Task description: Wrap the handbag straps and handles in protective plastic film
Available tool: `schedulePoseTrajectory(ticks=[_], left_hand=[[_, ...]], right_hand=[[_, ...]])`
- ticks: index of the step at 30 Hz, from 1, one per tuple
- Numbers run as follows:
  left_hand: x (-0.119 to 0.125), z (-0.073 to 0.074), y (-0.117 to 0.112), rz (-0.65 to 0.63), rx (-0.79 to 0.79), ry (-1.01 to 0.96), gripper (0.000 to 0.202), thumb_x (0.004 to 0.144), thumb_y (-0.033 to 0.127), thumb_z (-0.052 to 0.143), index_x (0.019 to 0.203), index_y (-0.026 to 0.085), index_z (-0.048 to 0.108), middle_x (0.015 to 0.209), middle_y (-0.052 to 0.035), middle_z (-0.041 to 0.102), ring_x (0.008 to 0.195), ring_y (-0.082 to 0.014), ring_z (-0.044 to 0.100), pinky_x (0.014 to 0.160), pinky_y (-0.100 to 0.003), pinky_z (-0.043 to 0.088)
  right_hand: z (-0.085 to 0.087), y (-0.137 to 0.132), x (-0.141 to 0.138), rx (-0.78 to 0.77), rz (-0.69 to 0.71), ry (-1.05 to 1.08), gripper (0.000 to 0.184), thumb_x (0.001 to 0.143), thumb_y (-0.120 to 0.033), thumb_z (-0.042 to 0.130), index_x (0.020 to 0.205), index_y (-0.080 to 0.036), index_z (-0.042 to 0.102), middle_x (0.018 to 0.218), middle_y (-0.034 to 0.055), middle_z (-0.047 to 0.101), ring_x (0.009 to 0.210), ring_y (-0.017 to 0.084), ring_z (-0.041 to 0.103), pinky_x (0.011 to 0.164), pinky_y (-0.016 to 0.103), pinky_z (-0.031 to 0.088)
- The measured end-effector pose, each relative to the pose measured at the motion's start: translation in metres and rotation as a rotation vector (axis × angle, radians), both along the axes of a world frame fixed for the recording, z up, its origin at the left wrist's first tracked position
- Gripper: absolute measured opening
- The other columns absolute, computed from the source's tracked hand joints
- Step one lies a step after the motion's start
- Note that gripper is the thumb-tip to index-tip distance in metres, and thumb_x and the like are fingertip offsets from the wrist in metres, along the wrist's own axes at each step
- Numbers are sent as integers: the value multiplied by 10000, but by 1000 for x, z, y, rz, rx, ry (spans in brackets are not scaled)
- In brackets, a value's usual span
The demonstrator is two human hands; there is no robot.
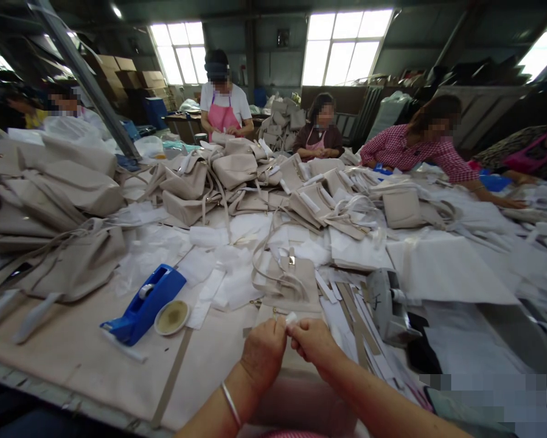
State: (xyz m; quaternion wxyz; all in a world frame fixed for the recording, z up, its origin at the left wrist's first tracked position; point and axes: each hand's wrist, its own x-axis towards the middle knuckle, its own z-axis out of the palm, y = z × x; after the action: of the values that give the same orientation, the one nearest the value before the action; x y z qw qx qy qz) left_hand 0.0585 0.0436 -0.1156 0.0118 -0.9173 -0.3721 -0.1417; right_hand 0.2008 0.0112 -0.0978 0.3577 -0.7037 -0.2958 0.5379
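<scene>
The left hand (264, 348) and right hand (314, 342) pinch a small white papery scrap (291, 317) just by the beige, leather-like handbag (306, 275) on the pale desk (218, 368), probably because two grips steady it.

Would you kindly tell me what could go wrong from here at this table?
The small white piece between the left hand and right hand could slip and get lost among the white strips. The heaped bags beyond look loosely stacked, so one might slide onto the beige bag in front of the hands. The round dish beside the blue tape dispenser might get knocked.
</scene>
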Motion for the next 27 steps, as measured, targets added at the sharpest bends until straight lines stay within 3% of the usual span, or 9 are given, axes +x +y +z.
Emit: schedulePoseTrajectory(ticks=[4, 9, 13, 17, 21, 27], left_hand=[[1, 5, 1, 3, -39, 1, 108, 919, 157, 472, 951, 169, 575, 720, -52, 618, 620, -203, 614, 547, -295, 464], [2, 5, 3, 19, -83, -56, 135, 930, 168, 437, 952, 172, 570, 731, -57, 630, 640, -191, 618, 561, -282, 467], [1, 0, 5, 48, -163, -172, 164, 944, 208, 424, 986, 171, 578, 768, -71, 649, 688, -208, 639, 609, -307, 504], [-3, 0, 10, 41, -282, -363, 208, 947, 211, 414, 1036, 167, 596, 857, -99, 679, 803, -223, 660, 728, -339, 534], [-6, 11, 16, 25, -425, -521, 236, 958, 220, 392, 1003, 190, 622, 915, -93, 693, 868, -209, 654, 795, -328, 521], [-9, 30, 21, 68, -712, -640, 283, 969, 345, 414, 944, 188, 648, 748, -39, 678, 661, -154, 625, 652, -253, 504]], right_hand=[[4, -1, 3, -10, 29, 61, 173, 750, -260, 568, 633, -143, 618, 514, -5, 594, 384, 62, 432, 359, 174, 247], [13, 6, 3, -147, -25, 177, 153, 710, -204, 553, 563, -161, 552, 479, -31, 533, 337, 48, 355, 328, 172, 165], [18, 13, -1, -142, -34, 210, 142, 671, -186, 544, 532, -168, 520, 451, -43, 486, 338, 49, 337, 341, 177, 153], [18, 18, -6, -48, -40, 212, 109, 656, -183, 535, 549, -168, 523, 462, -54, 482, 360, 47, 324, 373, 198, 171], [16, 23, -8, 125, -12, 148, 89, 652, -183, 536, 570, -157, 561, 479, -50, 506, 424, 60, 371, 430, 211, 237], [12, 31, -6, 269, 22, 130, 103, 668, -220, 567, 588, -163, 599, 515, -37, 557, 515, 101, 501, 528, 224, 366]])
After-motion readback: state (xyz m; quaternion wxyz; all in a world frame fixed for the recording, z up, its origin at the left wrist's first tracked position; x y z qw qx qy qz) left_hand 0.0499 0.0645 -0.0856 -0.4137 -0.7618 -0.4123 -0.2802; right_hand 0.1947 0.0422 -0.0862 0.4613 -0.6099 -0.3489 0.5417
